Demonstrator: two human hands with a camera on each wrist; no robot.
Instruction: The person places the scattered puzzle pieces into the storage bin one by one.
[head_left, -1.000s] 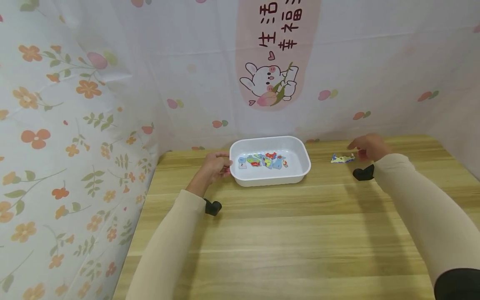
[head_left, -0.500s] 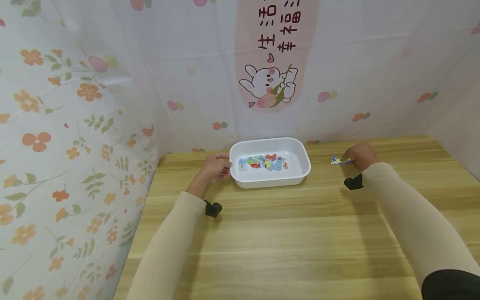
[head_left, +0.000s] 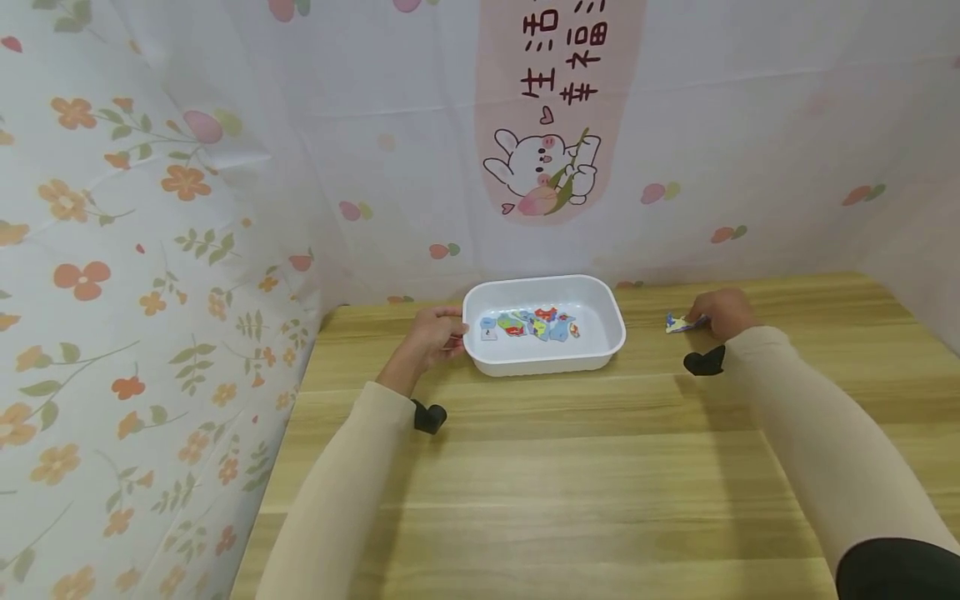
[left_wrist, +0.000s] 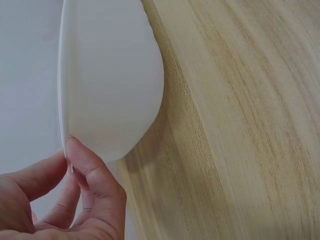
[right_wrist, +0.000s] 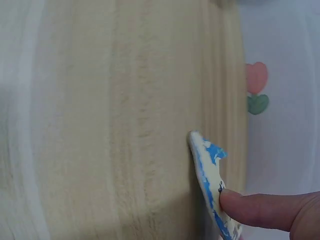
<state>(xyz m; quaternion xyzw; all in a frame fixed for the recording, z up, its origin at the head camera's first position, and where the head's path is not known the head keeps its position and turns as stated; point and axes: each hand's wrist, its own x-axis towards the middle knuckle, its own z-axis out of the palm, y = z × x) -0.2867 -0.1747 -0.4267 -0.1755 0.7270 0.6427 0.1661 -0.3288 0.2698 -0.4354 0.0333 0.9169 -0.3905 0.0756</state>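
A white plastic tray (head_left: 546,362) stands at the back of the table, with several colourful flat cut-out pieces (head_left: 538,327) lying on its bottom. At its left end, my left hand (head_left: 435,337) pinches the rim between thumb and fingers, plain in the left wrist view. To the right of the tray, my right hand (head_left: 723,313) grips a flat, irregular cream-and-blue cut-out piece (right_wrist: 206,172). The thumb lies on its face in the right wrist view, where the piece is tilted close over the wood; most other fingers are hidden.
The wooden table (head_left: 555,467) ends at a white patterned cloth (head_left: 390,167) hanging right behind the tray. More flowered cloth (head_left: 135,333) closes off the left side. Black wrist mounts (head_left: 430,418) sit below both hands.
My right hand has moved left and closed its fingers on the cream-and-blue piece, covering its right part. My left hand keeps its hold on the tray's rim.
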